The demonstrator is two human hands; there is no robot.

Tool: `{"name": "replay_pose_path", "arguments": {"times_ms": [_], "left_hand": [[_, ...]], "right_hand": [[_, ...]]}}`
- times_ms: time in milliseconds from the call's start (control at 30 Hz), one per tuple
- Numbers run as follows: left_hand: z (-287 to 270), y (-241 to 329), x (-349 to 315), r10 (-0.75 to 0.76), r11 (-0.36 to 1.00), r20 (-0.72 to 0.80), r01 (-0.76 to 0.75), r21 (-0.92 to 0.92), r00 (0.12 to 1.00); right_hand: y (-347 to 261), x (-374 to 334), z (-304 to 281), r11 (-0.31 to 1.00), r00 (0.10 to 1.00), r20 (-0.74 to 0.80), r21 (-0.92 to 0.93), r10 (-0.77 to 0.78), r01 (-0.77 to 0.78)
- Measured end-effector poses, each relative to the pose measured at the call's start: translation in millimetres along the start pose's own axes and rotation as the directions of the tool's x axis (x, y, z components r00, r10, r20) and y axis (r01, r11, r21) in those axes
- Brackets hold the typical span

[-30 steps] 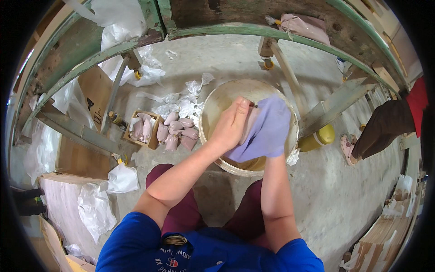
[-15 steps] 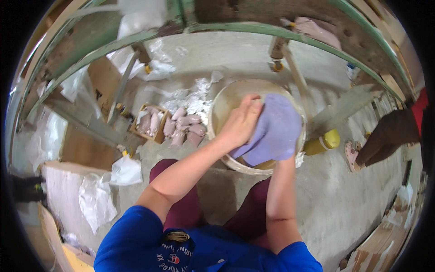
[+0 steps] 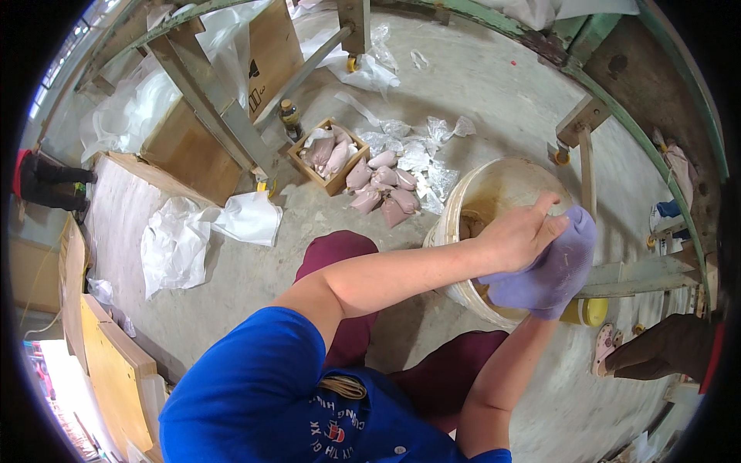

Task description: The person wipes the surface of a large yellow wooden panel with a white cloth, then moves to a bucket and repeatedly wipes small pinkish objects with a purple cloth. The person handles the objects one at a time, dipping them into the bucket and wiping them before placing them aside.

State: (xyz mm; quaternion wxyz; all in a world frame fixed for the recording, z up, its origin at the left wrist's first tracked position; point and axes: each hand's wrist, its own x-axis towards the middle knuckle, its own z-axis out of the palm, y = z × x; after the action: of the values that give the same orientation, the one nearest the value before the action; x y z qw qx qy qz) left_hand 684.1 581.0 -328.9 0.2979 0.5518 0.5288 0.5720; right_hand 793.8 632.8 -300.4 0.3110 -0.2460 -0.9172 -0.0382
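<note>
Head cam, looking down at a seated person in a blue shirt (image 3: 255, 386) and maroon trousers (image 3: 340, 255), both forearms stretched fwd over a pale plastic bucket (image 3: 463, 208) on a concrete floor (image 3: 478, 85). Left hand (image 3: 521, 235) lies palm-down, fingers curled, pressed on top of a lilac sock-like cloth (image 3: 552, 266); thumb and fingertips bear on its upper edge. Right hand is inside that cloth, covered to the wrist, so its fingers can't be seen and how far they're closed can't be told; only the bare forearm shows below it. The cloth sits over the bucket's near-right rim, partly above the opening. Brownish contents show inside the bucket, just left of the left hand. Just below-right of the cloth, a yellow-capped bottle (image 3: 588, 312) on the floor. Beyond the hands, up-left past the bucket, a cluster of small pinkish filled bags (image 3: 382, 189), some in a little wooden box (image 3: 328, 154), with crumpled clear plastic (image 3: 417, 143) near them. Further left, white sacks (image 3: 185, 239) and cardboard boxes (image 3: 231, 92) under a green metal frame (image 3: 208, 100). Far right of the grip, another person's foot in a pink sandal (image 3: 603, 347).
</note>
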Motion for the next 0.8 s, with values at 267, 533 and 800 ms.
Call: {"name": "replay_pose_path", "arguments": {"times_ms": [267,533,800], "left_hand": [[-1.2,-2.8,3.7,0.006,0.986,-0.025,-0.010,-0.168,1.000],[-4.9,10.6,0.0,-0.128,0.986,0.136,0.141,-0.091,0.982],[14.1,-24.2,5.9,-0.169,0.861,0.227,0.256,-0.440,0.959]], "right_hand": [[2.6,-13.2,14.9,0.952,0.965,-0.062,0.195,0.253,-0.237],[23.5,-37.3,37.7,0.767,0.930,-0.072,0.590,0.361,-0.252],[83.2,-43.3,8.0,0.976,0.912,-0.409,-0.179,0.039,-0.122]]}}
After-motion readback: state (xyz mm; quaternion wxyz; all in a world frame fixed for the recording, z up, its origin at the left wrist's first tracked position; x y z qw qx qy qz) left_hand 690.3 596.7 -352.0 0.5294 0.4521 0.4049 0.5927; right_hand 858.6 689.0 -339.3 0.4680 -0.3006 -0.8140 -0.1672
